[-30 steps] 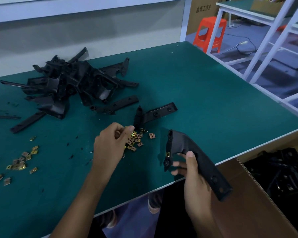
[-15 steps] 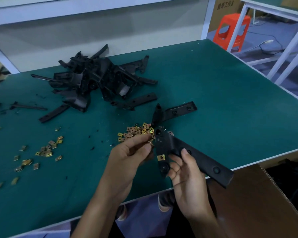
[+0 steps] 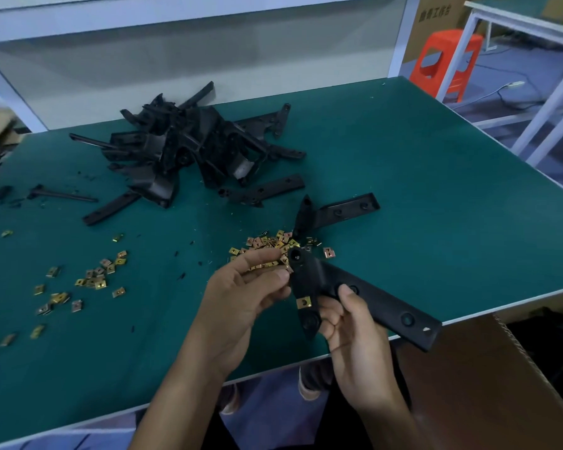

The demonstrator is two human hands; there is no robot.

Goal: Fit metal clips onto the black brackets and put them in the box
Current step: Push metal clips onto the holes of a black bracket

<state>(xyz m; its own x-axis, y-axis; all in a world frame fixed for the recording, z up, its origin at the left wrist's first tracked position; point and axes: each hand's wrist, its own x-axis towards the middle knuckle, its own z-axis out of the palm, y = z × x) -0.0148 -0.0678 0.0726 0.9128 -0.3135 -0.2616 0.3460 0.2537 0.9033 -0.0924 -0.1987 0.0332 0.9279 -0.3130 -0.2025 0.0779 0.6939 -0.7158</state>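
The right hand [image 3: 350,323] is clamped on a bracket [image 3: 364,297] at lower centre of the frame, thumb on top, fingers curled beneath. The bracket's long arm runs toward lower right, over the table [image 3: 436,190] edge and the box [image 3: 488,378]; its short limb stands roughly vertical, one clip [image 3: 304,302] already seated on it. The left hand [image 3: 244,297] is just left of that limb, fingertips pinched together; a second clip is probably between them, though I cannot tell. It is the nearer hand to the limb's bare upper end. Loose clips [image 3: 270,243] lie just above. A carton [image 3: 436,14] at upper right bears Chinese characters, unclear here.
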